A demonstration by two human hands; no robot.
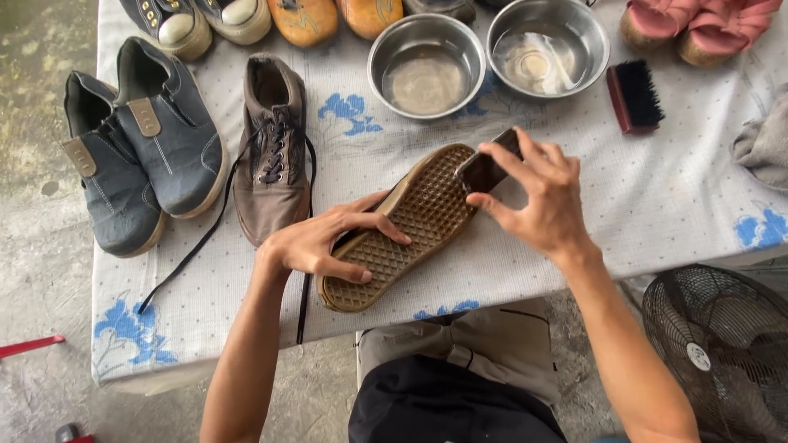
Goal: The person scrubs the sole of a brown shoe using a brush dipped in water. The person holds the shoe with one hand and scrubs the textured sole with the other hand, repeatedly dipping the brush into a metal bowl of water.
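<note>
The left hand (328,242) grips an upturned brown shoe (402,226) near the front edge of the table (673,205), fingers curled over its waffle-patterned sole. The right hand (542,193) pinches a small dark brush (486,166) against the sole's toe end. Just beside lies the matching laced shoe (271,152); each blue slip-on (144,139) carries a tan rectangular tongue label.

Looks like a home shoe-cleaning setup out on a patio or yard

Rough stained concrete floor (41,164), a table under a blue-flowered cloth (698,197) crowded with pairs of shoes (139,139), two steel bowls (426,66) of water, a scrub brush (634,96), and a floor fan (722,353) beside it.
</note>
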